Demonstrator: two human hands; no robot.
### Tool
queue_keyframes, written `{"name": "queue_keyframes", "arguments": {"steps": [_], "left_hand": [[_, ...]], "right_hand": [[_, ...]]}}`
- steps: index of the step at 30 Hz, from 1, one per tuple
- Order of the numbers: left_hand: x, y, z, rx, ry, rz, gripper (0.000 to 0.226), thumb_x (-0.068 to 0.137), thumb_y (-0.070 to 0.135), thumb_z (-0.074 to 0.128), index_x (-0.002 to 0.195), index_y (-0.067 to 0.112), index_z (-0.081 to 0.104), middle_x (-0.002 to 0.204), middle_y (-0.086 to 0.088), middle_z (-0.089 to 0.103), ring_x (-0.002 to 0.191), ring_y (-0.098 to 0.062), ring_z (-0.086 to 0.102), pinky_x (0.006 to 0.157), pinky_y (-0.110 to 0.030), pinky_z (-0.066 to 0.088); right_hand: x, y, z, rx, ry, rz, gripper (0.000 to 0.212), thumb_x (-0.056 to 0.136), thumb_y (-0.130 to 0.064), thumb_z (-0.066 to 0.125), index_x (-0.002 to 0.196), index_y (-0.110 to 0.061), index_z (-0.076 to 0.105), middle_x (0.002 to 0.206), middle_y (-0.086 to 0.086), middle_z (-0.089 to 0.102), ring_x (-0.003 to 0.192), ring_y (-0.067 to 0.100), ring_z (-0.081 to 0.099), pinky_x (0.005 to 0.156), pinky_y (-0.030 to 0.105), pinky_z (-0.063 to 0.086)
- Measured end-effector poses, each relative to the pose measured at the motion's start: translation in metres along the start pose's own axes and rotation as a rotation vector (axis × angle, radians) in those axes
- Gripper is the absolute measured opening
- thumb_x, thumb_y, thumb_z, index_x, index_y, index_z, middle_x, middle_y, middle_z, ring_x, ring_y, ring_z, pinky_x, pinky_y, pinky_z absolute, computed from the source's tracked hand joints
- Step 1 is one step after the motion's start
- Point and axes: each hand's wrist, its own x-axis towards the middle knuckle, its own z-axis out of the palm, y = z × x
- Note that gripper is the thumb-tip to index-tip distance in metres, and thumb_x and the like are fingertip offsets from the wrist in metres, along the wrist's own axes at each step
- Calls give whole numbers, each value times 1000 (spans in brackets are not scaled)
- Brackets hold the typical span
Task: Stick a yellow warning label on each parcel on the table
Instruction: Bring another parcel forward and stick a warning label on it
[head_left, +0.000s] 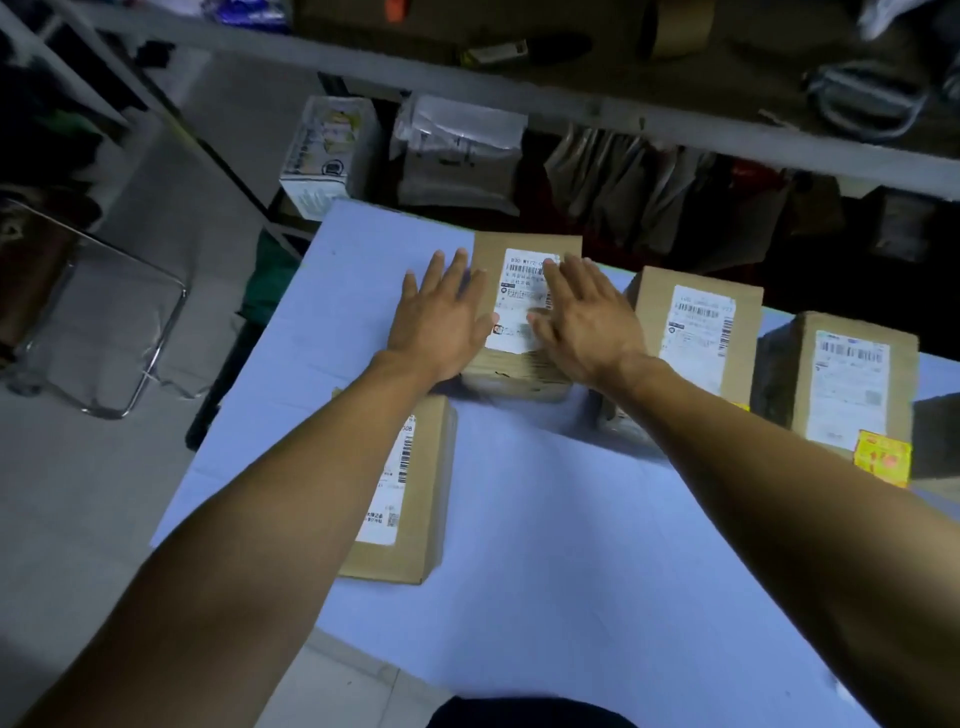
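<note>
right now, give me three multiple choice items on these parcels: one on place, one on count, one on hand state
1. Where is the yellow label?
A. far-right parcel
B. nearest parcel
C. shelf

2. How many parcels show on the table?
A. two
B. four
C. six

3. How are the hands?
A. both fists
B. both flat and open
C. one pinching tape

Key: 1 A, it sits on that box's near corner. 2 B, four brown boxes visible. 3 B, left hand and right hand spread over the middle parcel.
</note>
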Motion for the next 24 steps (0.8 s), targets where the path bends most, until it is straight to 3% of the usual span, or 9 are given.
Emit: {"name": "queue_keyframes", "arguments": {"steps": [5, 9, 11, 14, 16, 18, 19, 22, 24], "left_hand": [[10, 6, 25, -316, 84, 51, 62, 104, 38, 42, 156, 9, 24, 167, -13, 6, 150, -32, 23, 115, -45, 31], [-9, 11, 48, -424, 164, 32, 63, 102, 40, 40, 156, 12, 27, 168, -10, 8, 145, -32, 34, 104, -43, 44], [-12, 9, 52, -472, 195, 49, 63, 101, 41, 41, 155, 12, 29, 168, -9, 9, 146, -31, 34, 105, -44, 44], [-2, 6, 46, -682, 181, -60, 63, 99, 33, 55, 155, 15, 30, 167, -3, 13, 149, -19, 27, 114, -33, 31], [10, 5, 43, -955, 113, -243, 70, 92, 39, 61, 154, 23, 33, 161, 0, 33, 143, -16, 39, 116, -31, 32], [21, 4, 41, -1316, 36, -439, 65, 81, 45, 64, 142, 24, 49, 133, 2, 66, 118, -17, 64, 105, -44, 50], [25, 5, 40, -1435, -17, -499, 55, 81, 44, 64, 132, 23, 58, 118, 1, 73, 105, -19, 70, 96, -47, 55], [26, 10, 34, -1534, -113, -508, 27, 96, 39, 58, 121, 28, 61, 111, 0, 74, 97, -19, 72, 93, -44, 57], [25, 13, 34, -1514, -130, -479, 27, 100, 42, 52, 125, 34, 57, 116, 4, 73, 101, -15, 71, 93, -39, 56]], "right_hand": [[6, 2, 27, 77, -50, 33, 72, 105, -47, 31, 160, -7, 6, 168, 15, -6, 155, 29, -9, 126, 41, 0], [-10, 4, 49, 87, 20, 3, 79, 101, -55, 19, 160, -4, 7, 168, 16, -5, 155, 30, -11, 123, 35, -7], [-13, 3, 53, 150, 63, 3, 79, 99, -55, 21, 160, -5, 12, 168, 16, -1, 155, 30, -7, 124, 34, -4], [-12, -6, 53, 408, 161, 72, 72, 102, -43, 43, 160, -11, 16, 169, 12, 1, 156, 24, -2, 123, 28, 0], [-6, -13, 50, 688, 202, 224, 72, 101, -36, 52, 160, -19, 15, 169, 6, 10, 155, 16, 8, 124, 27, 9], [2, -12, 50, 1035, 163, 421, 72, 98, -38, 56, 160, -29, 19, 159, -2, 40, 143, 11, 39, 121, 31, 27], [5, -8, 52, 1182, 114, 498, 72, 95, -41, 59, 157, -33, 24, 148, -6, 53, 133, 9, 53, 117, 35, 36], [9, 2, 59, 1337, 21, 543, 74, 86, -50, 62, 153, -39, 31, 136, -11, 63, 118, 11, 65, 109, 44, 47], [9, 2, 62, 1342, 29, 533, 74, 88, -50, 60, 154, -38, 29, 134, -10, 65, 116, 10, 66, 110, 42, 46]]}}
